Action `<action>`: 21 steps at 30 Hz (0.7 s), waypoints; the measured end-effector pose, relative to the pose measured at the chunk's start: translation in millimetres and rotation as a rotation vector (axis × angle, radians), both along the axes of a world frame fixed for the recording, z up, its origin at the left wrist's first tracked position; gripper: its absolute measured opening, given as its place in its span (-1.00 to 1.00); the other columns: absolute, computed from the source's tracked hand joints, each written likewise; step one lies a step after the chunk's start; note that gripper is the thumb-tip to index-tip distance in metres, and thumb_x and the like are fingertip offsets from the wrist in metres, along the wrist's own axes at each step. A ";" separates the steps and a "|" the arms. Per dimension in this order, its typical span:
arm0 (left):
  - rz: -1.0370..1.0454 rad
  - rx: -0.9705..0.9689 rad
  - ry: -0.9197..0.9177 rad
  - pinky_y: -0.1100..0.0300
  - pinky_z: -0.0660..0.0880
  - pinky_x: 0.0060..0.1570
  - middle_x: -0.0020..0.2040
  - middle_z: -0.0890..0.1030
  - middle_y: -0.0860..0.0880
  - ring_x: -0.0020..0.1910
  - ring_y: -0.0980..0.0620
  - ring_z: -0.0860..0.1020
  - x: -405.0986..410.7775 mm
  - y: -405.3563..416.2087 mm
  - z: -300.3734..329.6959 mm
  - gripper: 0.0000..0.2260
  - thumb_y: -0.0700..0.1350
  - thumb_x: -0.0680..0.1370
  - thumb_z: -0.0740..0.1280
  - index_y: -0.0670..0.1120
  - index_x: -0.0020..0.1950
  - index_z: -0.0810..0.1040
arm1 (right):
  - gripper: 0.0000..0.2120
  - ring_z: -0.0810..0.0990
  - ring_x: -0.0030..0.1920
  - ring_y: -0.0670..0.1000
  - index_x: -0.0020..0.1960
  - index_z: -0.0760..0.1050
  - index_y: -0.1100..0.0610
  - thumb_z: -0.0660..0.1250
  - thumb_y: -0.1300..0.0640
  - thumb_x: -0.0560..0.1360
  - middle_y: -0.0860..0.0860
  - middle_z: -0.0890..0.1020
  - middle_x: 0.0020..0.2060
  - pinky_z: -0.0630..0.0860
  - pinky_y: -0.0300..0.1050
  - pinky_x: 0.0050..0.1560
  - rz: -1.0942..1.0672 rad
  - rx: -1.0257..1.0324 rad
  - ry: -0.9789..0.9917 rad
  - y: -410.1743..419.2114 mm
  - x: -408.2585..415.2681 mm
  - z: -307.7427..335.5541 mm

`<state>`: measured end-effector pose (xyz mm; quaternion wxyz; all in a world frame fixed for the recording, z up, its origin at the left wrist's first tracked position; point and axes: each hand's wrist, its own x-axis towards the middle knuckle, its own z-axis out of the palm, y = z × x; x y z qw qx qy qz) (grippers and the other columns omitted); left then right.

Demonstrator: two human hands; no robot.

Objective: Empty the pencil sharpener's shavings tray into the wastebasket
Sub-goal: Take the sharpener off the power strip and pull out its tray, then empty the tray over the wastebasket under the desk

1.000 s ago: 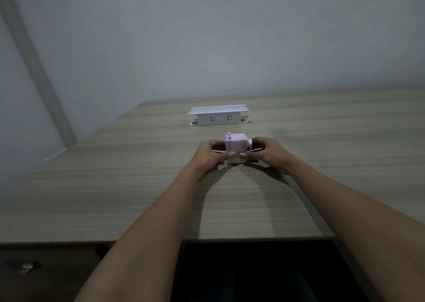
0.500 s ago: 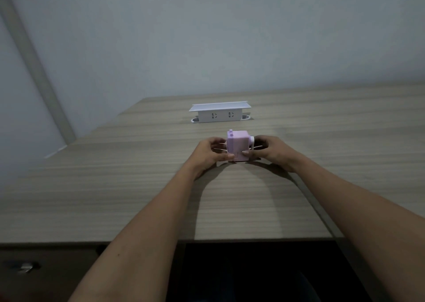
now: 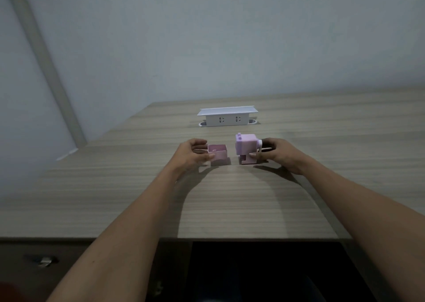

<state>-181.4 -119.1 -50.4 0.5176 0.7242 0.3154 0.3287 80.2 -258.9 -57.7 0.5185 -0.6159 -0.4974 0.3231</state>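
A small lilac pencil sharpener (image 3: 247, 147) stands on the wooden desk (image 3: 230, 200), with an empty slot showing low on its left face. My right hand (image 3: 274, 153) grips it from the right, thumb on its front lower edge. The pink shavings tray (image 3: 218, 153) is out of the sharpener and sits a short gap to its left, open side up. My left hand (image 3: 190, 153) holds the tray, thumb on the near wall and fingers behind it. What lies inside the tray is too dim to tell. No wastebasket is in view.
A white socket box (image 3: 227, 117) with a raised lid stands on the desk behind the sharpener. The desk's front edge runs just below my forearms, with a dark opening (image 3: 264, 271) under it. A drawer front with a metal lock (image 3: 44, 261) is at the lower left.
My left hand has pulled the tray out of the sharpener and moved it left. My right hand has kept the sharpener body in place on the desk.
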 end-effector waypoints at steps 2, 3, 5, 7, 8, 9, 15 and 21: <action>0.009 0.018 -0.012 0.30 0.63 -0.04 0.26 0.60 -0.22 0.07 -0.04 0.63 -3.7 0.9 9.1 -0.40 -0.35 0.41 0.53 -0.29 0.42 0.44 | -0.43 0.67 0.14 0.07 0.36 0.52 0.25 0.57 0.25 0.38 0.14 0.68 0.16 0.57 -0.23 0.03 -0.016 0.022 -0.010 -1.7 -0.8 7.5; 0.014 0.025 -0.023 0.30 0.63 -0.03 0.26 0.60 -0.23 0.07 -0.05 0.63 -3.7 0.8 14.3 -0.41 -0.34 0.41 0.54 -0.29 0.42 0.44 | -0.38 0.64 0.19 0.08 0.39 0.49 0.25 0.58 0.23 0.37 0.12 0.66 0.21 0.53 -0.19 0.11 -0.027 0.031 -0.024 -2.2 -0.2 12.8; 0.022 0.039 -0.046 0.31 0.62 -0.03 0.26 0.60 -0.23 0.06 -0.05 0.63 -1.3 -2.7 26.2 -0.42 -0.35 0.42 0.53 -0.30 0.40 0.45 | -0.31 0.59 0.25 0.07 0.43 0.44 0.27 0.59 0.18 0.37 0.09 0.60 0.27 0.47 -0.13 0.19 -0.034 0.052 -0.047 -5.5 -0.5 27.2; 0.020 0.053 -0.069 0.26 0.61 0.02 0.26 0.61 -0.23 0.08 -0.07 0.64 4.1 -7.3 39.4 -0.42 -0.34 0.41 0.54 -0.29 0.40 0.46 | -0.33 0.58 0.25 0.06 0.43 0.44 0.26 0.58 0.17 0.38 0.09 0.59 0.27 0.44 -0.13 0.19 -0.033 0.076 -0.056 -11.6 -1.6 44.6; 0.010 0.060 -0.076 0.22 0.59 0.06 0.25 0.61 -0.22 0.09 -0.08 0.65 7.1 -10.9 46.1 -0.42 -0.33 0.40 0.55 -0.29 0.39 0.47 | -0.35 0.59 0.24 0.05 0.42 0.46 0.25 0.58 0.17 0.39 0.08 0.60 0.26 0.43 -0.14 0.18 -0.033 0.088 -0.056 -15.0 -3.0 53.0; 0.000 0.067 -0.082 0.21 0.59 0.08 0.24 0.62 -0.20 0.08 -0.06 0.65 10.4 -14.7 52.6 -0.42 -0.32 0.40 0.55 -0.28 0.39 0.48 | -0.36 0.59 0.24 0.03 0.41 0.47 0.24 0.58 0.16 0.39 0.07 0.61 0.25 0.42 -0.16 0.17 -0.033 0.096 -0.058 -18.7 -4.7 61.4; -0.106 0.120 -0.093 0.29 0.61 0.03 0.16 0.64 -0.13 0.01 0.02 0.66 45.0 -44.6 87.1 -0.45 -0.30 0.41 0.56 -0.25 0.37 0.49 | -0.24 0.60 0.26 -0.04 0.40 0.50 0.24 0.64 0.02 0.28 0.04 0.65 0.24 0.42 -0.10 0.36 -0.032 0.129 -0.088 -42.6 -7.4 98.6; -0.239 0.150 -0.078 0.09 0.58 0.18 0.26 0.62 -0.19 0.12 -0.09 0.67 92.0 -80.1 106.3 -0.42 -0.27 0.42 0.55 -0.26 0.41 0.46 | -0.48 0.67 0.18 -0.05 0.27 0.60 0.17 0.61 0.13 0.35 0.03 0.72 0.13 0.48 -0.08 0.34 -0.104 0.140 -0.128 -84.0 9.6 115.3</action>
